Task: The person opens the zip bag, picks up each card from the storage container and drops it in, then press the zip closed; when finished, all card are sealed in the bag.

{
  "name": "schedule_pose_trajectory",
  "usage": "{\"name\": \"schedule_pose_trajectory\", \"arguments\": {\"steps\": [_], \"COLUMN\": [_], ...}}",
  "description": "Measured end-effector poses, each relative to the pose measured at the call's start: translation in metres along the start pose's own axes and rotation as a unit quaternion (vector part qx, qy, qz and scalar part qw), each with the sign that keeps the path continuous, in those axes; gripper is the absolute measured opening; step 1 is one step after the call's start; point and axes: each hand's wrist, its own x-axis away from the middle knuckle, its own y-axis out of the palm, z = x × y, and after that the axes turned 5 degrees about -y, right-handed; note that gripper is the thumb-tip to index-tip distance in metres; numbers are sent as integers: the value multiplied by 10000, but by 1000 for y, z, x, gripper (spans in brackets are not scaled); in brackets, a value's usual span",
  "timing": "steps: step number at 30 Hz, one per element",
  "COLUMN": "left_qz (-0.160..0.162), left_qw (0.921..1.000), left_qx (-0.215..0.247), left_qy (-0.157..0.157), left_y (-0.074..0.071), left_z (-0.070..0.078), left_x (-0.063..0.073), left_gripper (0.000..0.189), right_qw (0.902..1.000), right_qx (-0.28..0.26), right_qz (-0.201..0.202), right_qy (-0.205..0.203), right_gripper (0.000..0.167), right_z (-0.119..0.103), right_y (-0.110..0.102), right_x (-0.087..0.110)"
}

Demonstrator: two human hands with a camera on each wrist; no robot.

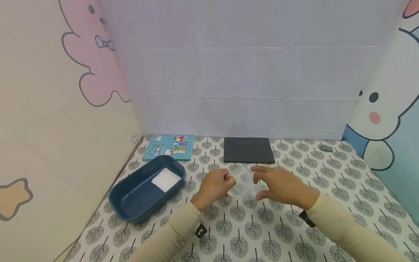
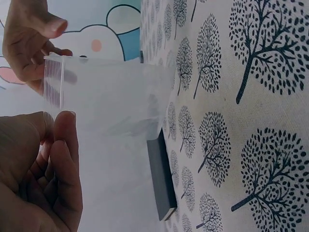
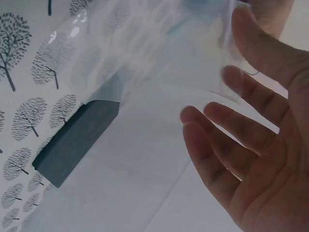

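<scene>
A clear plastic bag (image 1: 243,181) hangs between the two hands, above the table. My left hand (image 1: 216,185) pinches one top corner between thumb and curled fingers; in the left wrist view a ribbed strip runs along the bag's (image 2: 111,96) top edge. On the other side is my right hand (image 1: 283,185), its thumb and fingers apart. The right wrist view shows that hand (image 3: 270,140) with loosely bent, spread fingers, thumb and index finger right at the bag's edge. No contents show inside the bag.
A dark blue tray (image 1: 131,194) with a folded white cloth or tissue (image 1: 166,179) in it stands at the left. Behind lie a colourful book (image 1: 170,147) and a flat black slab (image 1: 248,150). A small grey object (image 1: 326,148) sits at the back right. Curtains enclose the table.
</scene>
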Motion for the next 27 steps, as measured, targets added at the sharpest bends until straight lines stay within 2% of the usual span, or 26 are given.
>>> {"name": "schedule_pose_trajectory", "arguments": {"steps": [2, 6, 9, 13, 18, 22, 25, 27], "left_qz": [-57, -205, -276, -344, -699, -1065, -1225, -1228], "left_qw": [10000, 9997, 9994, 9988, 9969, 9941, 9915, 9907], "left_qx": [47, 139, 144, 227, 308, -19, -331, -491], "left_qy": [-20, -29, -169, -279, -175, -224, -304, -331], "left_y": [0, 1, 0, -6, -13, -20, -34, -50], "left_z": [-1, 0, -1, -3, -5, -8, -11, -14], "left_x": [0, 1, 2, 1, 3, 6, 8, 9], "left_gripper": [23, 23, 24, 28, 38, 41, 41, 39], "right_qw": [9998, 9953, 9893, 9849, 9841, 9877, 9916, 9937], "right_qx": [-83, -295, -484, -416, -362, -496, -592, -604], "right_qz": [119, 805, 1288, 1607, 1640, 1414, 1124, 939], "right_qy": [-149, -459, -486, -502, -580, -453, -231, -48], "right_gripper": [34, 39, 38, 31, 27, 26, 26, 27], "right_z": [4, 8, 9, 10, 10, 8, 7, 6], "right_y": [5, 15, 17, 17, 21, 24, 26, 27], "right_x": [-1, -2, -3, -3, -4, -5, -4, -4]}}
